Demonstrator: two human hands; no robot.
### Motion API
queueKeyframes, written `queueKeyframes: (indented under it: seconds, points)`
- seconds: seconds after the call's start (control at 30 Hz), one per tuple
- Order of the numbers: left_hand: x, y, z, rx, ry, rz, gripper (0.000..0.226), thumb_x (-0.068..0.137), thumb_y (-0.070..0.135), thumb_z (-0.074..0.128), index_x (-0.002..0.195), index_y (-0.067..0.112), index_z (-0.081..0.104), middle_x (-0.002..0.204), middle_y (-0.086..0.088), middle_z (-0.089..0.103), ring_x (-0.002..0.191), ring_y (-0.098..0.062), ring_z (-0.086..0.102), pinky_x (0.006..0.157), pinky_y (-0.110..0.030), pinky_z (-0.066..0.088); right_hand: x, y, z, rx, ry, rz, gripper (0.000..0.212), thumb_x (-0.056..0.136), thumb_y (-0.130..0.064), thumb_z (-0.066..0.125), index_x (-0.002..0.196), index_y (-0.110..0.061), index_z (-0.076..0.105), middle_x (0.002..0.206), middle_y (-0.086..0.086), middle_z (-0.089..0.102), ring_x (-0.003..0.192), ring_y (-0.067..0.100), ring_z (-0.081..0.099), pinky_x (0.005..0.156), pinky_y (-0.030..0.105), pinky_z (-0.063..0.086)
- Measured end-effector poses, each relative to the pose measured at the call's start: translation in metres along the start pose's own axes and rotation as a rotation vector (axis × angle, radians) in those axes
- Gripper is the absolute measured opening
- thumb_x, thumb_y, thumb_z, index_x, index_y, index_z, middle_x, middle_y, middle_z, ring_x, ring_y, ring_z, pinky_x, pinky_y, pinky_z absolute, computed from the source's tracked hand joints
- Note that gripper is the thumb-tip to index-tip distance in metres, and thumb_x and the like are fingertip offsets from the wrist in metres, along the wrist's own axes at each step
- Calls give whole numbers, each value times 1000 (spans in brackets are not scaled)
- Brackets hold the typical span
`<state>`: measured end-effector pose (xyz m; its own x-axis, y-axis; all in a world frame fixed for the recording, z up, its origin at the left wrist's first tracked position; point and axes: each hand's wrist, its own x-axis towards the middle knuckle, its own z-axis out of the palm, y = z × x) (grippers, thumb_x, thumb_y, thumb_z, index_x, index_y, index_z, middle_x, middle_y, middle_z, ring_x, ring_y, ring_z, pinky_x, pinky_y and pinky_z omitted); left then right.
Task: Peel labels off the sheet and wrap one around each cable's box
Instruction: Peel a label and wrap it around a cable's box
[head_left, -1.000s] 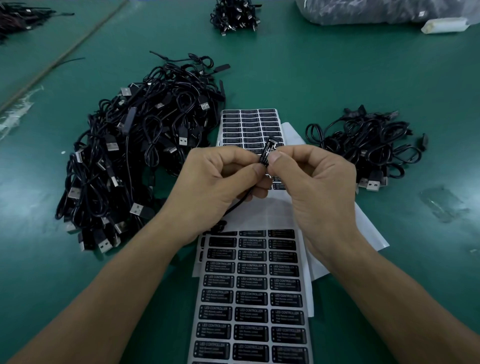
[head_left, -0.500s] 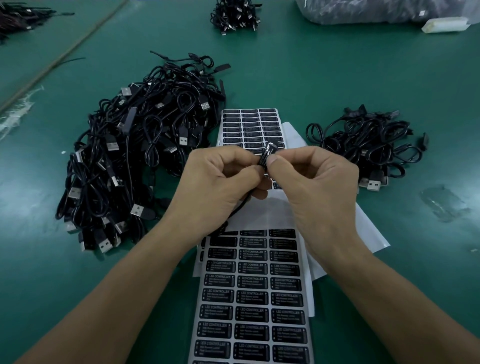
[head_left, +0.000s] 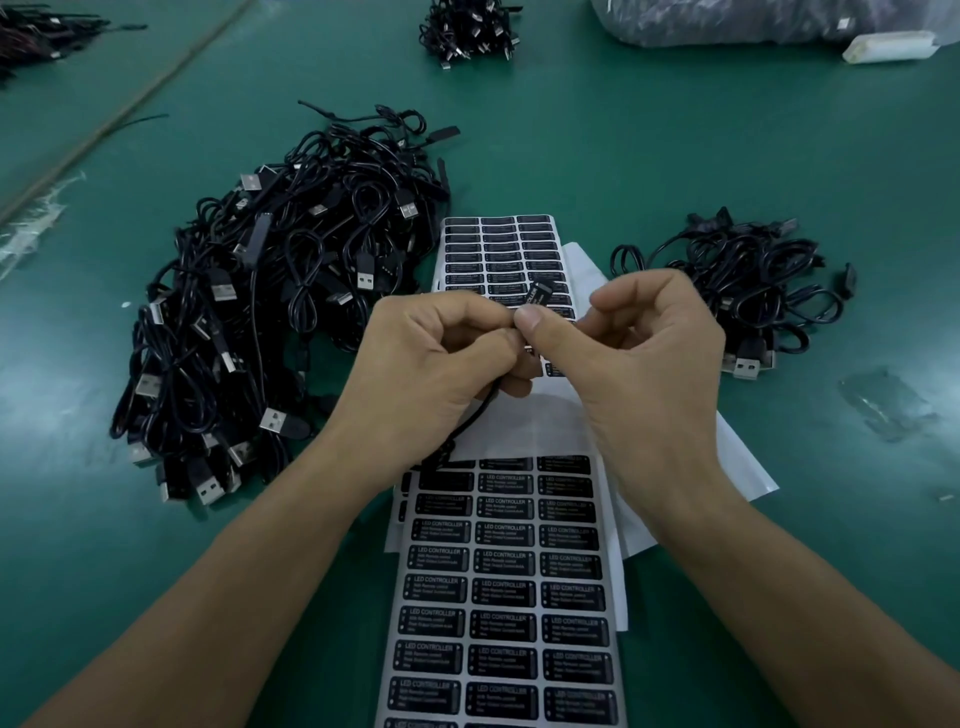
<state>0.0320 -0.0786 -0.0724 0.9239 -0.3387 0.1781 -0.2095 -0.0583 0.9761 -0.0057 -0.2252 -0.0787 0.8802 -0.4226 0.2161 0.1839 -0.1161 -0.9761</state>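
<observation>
My left hand (head_left: 441, 358) and my right hand (head_left: 639, 353) meet above the label sheets and pinch a small black cable box (head_left: 537, 295) between thumbs and fingers. Only the box's upper end shows, with a black label's white print on it. Its black cable (head_left: 470, 421) hangs down from my left hand to the near label sheet (head_left: 504, 597), which carries rows of black "LED CONTROLLER" labels. A second label sheet (head_left: 498, 249) lies beyond my hands.
A big heap of black USB cables (head_left: 270, 322) lies at the left, a smaller heap (head_left: 748, 291) at the right. White backing paper (head_left: 737, 467) sticks out under the sheets. Another cable bundle (head_left: 467, 31) and a plastic bag (head_left: 727, 21) sit at the far edge of the green table.
My right thumb has slid over the box's side, covering more of it. Both hands stay in the same place above the sheets.
</observation>
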Motion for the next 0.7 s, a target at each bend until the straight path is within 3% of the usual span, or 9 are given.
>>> queueKeyframes:
  seconds: [0.17, 0.3, 0.37, 0.47, 0.6, 0.7]
  points:
    - [-1, 4, 2, -9, -29, 13, 21, 93, -2, 64, 83, 13, 75, 71, -6, 75, 61, -12, 70, 58, -17, 52, 1, -1, 2, 76, -109, -15, 26, 83, -18, 80, 106, -23, 67, 75, -8, 70, 70, 5, 66, 68, 20, 54]
    - [-1, 4, 4, -1, -30, 3, 23, 94, -4, 62, 81, 12, 72, 64, 1, 70, 58, -5, 65, 56, -17, 52, 3, -3, 1, 115, -119, -42, 8, 87, -14, 76, 92, -20, 74, 83, 0, 75, 77, 15, 70, 76, 28, 59]
    - [-2, 4, 4, 78, -17, 40, 18, 95, 7, 64, 79, 14, 68, 62, 3, 67, 56, -7, 62, 53, -19, 51, 4, -4, 2, 116, -119, -69, 7, 90, -14, 72, 90, -20, 75, 84, -1, 76, 80, 15, 71, 77, 28, 59]
    - [-3, 3, 1, 289, 10, 151, 19, 95, 26, 68, 76, 21, 66, 62, 2, 64, 54, -18, 56, 49, -24, 46, 2, -5, 2, 118, -147, -107, 12, 96, -16, 66, 88, -18, 75, 77, -1, 74, 73, 11, 69, 71, 24, 58]
    - [-2, 9, -5, 453, 88, 302, 14, 96, 25, 65, 84, 30, 66, 69, 1, 64, 57, -15, 55, 52, -30, 45, 0, -7, 2, 130, -167, -59, 22, 103, -26, 53, 100, -16, 73, 75, -10, 68, 65, -3, 56, 61, 11, 44]
    - [-1, 20, -9, 434, 196, 399, 10, 98, 16, 62, 97, 26, 66, 74, 7, 67, 67, -7, 64, 58, -17, 47, -7, -4, 6, 1, -367, -48, 33, 90, -35, 67, 120, -21, 68, 82, -19, 66, 75, -3, 59, 68, 13, 47]
